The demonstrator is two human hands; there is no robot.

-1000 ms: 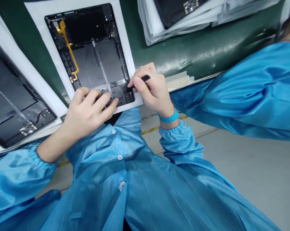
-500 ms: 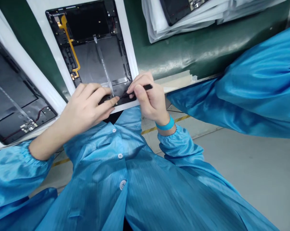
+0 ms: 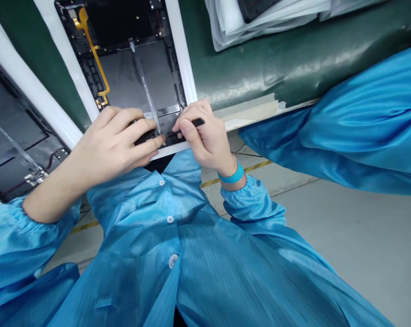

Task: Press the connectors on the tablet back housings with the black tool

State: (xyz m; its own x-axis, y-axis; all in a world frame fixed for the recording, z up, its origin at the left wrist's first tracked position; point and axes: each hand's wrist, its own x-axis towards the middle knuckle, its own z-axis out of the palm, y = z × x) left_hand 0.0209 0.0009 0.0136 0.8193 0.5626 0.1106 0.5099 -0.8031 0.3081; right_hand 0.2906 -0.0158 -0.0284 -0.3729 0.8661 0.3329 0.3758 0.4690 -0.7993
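Note:
An opened tablet point(image 3: 133, 81) lies at the bench edge, its dark inside facing up. An orange flex cable point(image 3: 96, 54) runs along its left side and a grey ribbon cable point(image 3: 144, 86) down its middle. My left hand point(image 3: 115, 141) rests over the tablet's near left corner, fingers stretched out, fingertips by the ribbon cable's lower end; the thumb is mostly hidden. My right hand point(image 3: 207, 136) is closed in a pinch on a slim black tool point(image 3: 197, 122) with a flat end. The tool points left and down at the tablet's near edge; its tip is hard to make out.
White sheeting point(image 3: 187, 59) lies under the tablet. A second opened tablet point(image 3: 14, 136) lies at the left. On the green mat point(image 3: 260, 68), a stack of white sheets point(image 3: 273, 22) bears another dark device. Another person's blue sleeve point(image 3: 355, 127) comes in from the right.
The tablets have shifted slightly up and left in view. My right hand and the black tool have moved a little left, closer to my left fingertips. Both hands keep their grip shapes.

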